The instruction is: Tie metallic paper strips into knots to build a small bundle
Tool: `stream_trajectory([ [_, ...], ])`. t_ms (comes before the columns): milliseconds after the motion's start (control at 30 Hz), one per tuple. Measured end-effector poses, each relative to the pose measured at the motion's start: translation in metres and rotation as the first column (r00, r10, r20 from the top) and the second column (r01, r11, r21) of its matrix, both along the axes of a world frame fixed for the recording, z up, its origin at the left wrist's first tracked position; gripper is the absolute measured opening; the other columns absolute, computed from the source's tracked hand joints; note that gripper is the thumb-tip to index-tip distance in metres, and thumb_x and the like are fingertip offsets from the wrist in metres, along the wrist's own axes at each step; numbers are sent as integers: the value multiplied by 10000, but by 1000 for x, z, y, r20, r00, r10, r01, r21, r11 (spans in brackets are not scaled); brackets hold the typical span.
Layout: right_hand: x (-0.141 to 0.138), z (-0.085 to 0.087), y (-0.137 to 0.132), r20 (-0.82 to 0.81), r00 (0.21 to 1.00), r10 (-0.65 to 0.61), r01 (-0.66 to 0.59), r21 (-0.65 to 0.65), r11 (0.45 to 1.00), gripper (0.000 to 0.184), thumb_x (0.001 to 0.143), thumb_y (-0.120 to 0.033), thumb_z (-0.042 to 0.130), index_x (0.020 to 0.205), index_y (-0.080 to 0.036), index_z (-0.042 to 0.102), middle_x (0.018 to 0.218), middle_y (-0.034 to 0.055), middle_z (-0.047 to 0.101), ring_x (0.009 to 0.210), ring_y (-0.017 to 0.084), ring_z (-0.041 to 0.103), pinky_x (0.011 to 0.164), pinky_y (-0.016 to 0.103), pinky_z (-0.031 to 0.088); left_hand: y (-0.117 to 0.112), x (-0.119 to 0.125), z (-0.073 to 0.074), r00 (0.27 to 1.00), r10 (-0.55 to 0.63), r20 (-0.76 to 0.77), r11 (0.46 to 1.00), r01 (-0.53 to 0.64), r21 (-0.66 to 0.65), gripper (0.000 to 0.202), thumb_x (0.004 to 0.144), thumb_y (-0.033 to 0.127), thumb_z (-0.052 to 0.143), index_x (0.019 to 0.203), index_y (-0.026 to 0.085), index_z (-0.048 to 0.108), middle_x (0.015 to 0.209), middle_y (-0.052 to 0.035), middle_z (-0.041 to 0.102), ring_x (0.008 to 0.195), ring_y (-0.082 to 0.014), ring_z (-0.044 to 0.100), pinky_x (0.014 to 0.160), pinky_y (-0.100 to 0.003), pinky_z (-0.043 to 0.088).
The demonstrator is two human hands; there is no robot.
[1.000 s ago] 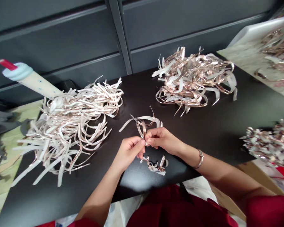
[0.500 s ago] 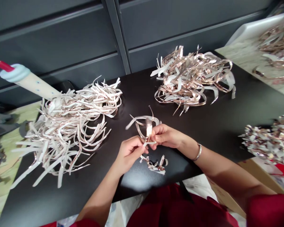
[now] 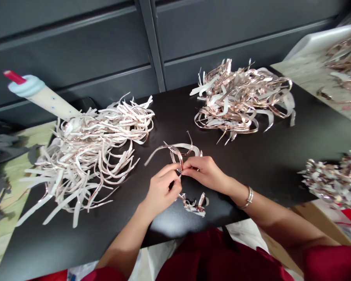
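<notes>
My left hand (image 3: 164, 186) and my right hand (image 3: 204, 171) meet over the black table (image 3: 169, 117), fingertips pinched together. Between them they hold a strip (image 3: 179, 153), shiny rose-gold on one side and white on the other. Its free end curves out to the left. A few more curled strips (image 3: 190, 147) lie just beyond the fingers. Below the hands sits a small heap of short scraps (image 3: 194, 207). The fingers partly hide where the strip is gripped.
A large pile of pale narrow strips (image 3: 96, 152) is at left, behind it a tumbler with a red straw (image 3: 43, 95). Shiny rose-gold strips (image 3: 242, 99) lie back right, short cut pieces (image 3: 336, 181) at the right edge. Dark drawers (image 3: 99, 50) close off the back.
The strip between my hands has turned, its free end now swinging out to the left. My left hand has shifted its grip upward along the strip. The camera view has moved slightly.
</notes>
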State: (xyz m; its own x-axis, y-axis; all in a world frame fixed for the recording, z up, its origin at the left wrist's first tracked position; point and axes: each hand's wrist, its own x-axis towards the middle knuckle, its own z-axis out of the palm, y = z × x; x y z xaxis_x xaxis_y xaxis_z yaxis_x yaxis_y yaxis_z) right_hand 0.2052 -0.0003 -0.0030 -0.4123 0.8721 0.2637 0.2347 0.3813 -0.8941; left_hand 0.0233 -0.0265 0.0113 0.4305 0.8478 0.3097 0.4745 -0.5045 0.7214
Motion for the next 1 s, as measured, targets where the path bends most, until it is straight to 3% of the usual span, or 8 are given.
stream_trajectory([
  [200, 14, 5, 11, -79, 974, 212, -222, -156, 962, 211, 905, -282, 518, 793, -138, 624, 701, 25, 649, 631, 119, 605, 616, 237, 488, 6, -2, 2, 991, -31, 130, 973, 60, -225, 137, 750, 82, 539, 641, 163, 555, 1060, -94, 657, 957, -197, 628, 827, -291, 469],
  [267, 13, 5, 9, -25, 970, 243, -244, -77, 967, 198, 908, -269, 522, 798, -143, 629, 713, 18, 643, 654, 113, 599, 643, 230, 483, 7, -2, -2, 978, -14, 208, 910, 98, -402, 109, 739, 103, 585, 826, 164, 612, 995, -75, 655, 905, -186, 635, 812, -295, 480],
  [367, 4, 3, 3, 51, 969, 242, -246, 82, 966, 167, 914, -236, 513, 818, -161, 627, 778, 27, 636, 708, 119, 594, 678, 235, 488, 7, -1, -8, 911, 121, 395, 743, 181, -644, 511, 721, 158, 670, 1199, 206, 498, 1003, -45, 628, 838, -147, 628, 759, -264, 493],
  [467, -4, -2, -3, 50, 993, 103, -113, 304, 946, 106, 903, -215, 524, 917, -163, 615, 873, 70, 624, 801, 156, 595, 719, 285, 520, 6, 1, -11, 819, 273, 505, 648, 232, -726, 563, 670, 159, 736, 1175, 217, 496, 990, -22, 604, 782, -106, 602, 708, -214, 484],
  [600, -10, -7, -8, 91, 994, 67, -104, 515, 851, 196, 908, -158, 490, 1083, -176, 575, 1084, 115, 620, 1086, 209, 566, 932, 386, 500, 6, 3, -11, 780, 347, 520, 613, 230, -756, 501, 620, 128, 767, 1061, 192, 538, 909, -4, 593, 728, -94, 586, 652, -197, 490],
  [733, -8, -9, -11, 165, 974, 154, -214, 454, 865, 313, 925, -95, 395, 1208, -176, 502, 1201, 115, 597, 1201, 198, 523, 965, 363, 499, 10, -3, -8, 785, 342, 516, 577, 258, -775, 479, 620, 130, 767, 1049, 165, 557, 816, -7, 613, 689, -112, 615, 631, -214, 508],
  [900, 2, -7, -8, 13, 979, 205, -201, 265, 943, 372, 911, -38, 352, 1236, -194, 443, 1125, 74, 637, 1067, 137, 615, 880, 285, 540, 17, -20, -4, 850, 114, 514, 387, 438, -811, 187, 651, 163, 757, 718, 108, 591, 654, -2, 599, 741, -197, 687, 701, -272, 531],
  [1000, 3, -3, -9, 3, 976, 216, -211, 230, 950, 349, 919, -60, 355, 1229, -194, 446, 1158, 85, 618, 1063, 140, 613, 874, 292, 540, 19, -21, -3, 839, 109, 534, 390, 458, -799, 253, 656, 165, 759, 848, 117, 600, 687, -13, 634, 756, -208, 693, 714, -295, 538],
])
